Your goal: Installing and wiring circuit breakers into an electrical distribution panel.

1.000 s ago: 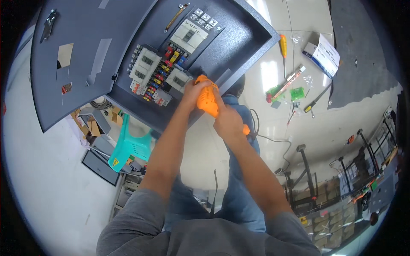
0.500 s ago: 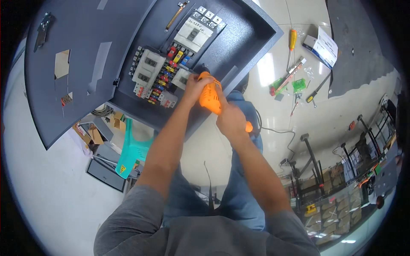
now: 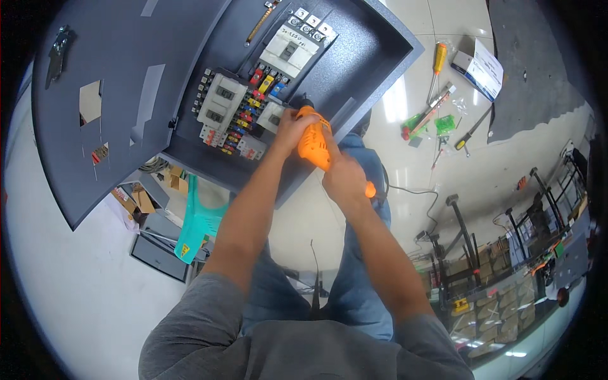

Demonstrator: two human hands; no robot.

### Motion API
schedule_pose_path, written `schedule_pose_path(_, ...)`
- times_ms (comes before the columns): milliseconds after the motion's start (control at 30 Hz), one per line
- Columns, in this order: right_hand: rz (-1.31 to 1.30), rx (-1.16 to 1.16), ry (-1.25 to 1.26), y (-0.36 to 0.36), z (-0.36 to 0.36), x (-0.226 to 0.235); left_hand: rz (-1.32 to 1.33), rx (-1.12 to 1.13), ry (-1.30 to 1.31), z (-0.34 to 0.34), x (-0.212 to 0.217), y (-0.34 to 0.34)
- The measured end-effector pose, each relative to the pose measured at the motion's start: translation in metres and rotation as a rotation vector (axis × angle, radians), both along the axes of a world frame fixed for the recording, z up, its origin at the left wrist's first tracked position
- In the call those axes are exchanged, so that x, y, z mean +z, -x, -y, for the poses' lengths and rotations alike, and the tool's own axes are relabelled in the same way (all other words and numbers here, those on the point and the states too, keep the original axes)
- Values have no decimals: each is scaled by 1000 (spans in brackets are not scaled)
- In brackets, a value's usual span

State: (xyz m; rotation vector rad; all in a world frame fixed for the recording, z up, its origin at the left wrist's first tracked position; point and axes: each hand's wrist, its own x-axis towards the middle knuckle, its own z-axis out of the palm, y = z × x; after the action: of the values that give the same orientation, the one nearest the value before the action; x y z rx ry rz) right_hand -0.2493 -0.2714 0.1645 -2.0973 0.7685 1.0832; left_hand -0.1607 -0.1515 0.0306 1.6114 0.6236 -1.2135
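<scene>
An orange power drill [image 3: 313, 145] is gripped in both hands, its black chuck pointing into a grey metal electrical cabinet [image 3: 361, 38]. My left hand [image 3: 292, 132] wraps round the drill's front part. My right hand [image 3: 345, 178] is closed on its handle, one finger stretched along the body. Whether the bit touches the cabinet's back panel cannot be made out. Left of the chuck sits a small white breaker [image 3: 271, 117]. Farther off are a large white breaker [image 3: 289, 50] and another pair-switched breaker [image 3: 220, 104], with red, yellow and blue busbar pieces [image 3: 246, 116] between.
The cabinet's open door [image 3: 126, 38] spreads to the left. On the tiled floor at right lie an orange screwdriver [image 3: 439, 60], a yellow-black screwdriver [image 3: 465, 138], green packets [image 3: 445, 124] and a white box [image 3: 479, 69]. A teal plastic stool [image 3: 201, 221] stands near the cabinet's lower left.
The view has shifted very slightly. Both hands keep their hold on the drill, which stays at nearly the same place in the cabinet.
</scene>
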Motion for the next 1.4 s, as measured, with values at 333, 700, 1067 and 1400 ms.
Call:
schedule_pose_path(333, 35, 2, 5, 0, -2, 3, -38, 23, -5, -2, 1, 0)
schedule_pose_path(700, 43, 18, -13, -1, 5, 3, 4, 40, -38, 1, 0, 1)
schedule_pose_path(1067, 29, -15, -41, -6, 4, 6, 0, 40, -46, -4, -5, 1)
schedule_pose_path(1400, -181, -87, -99, -23, 15, 1, -540, 370, 98, 25, 38, -9)
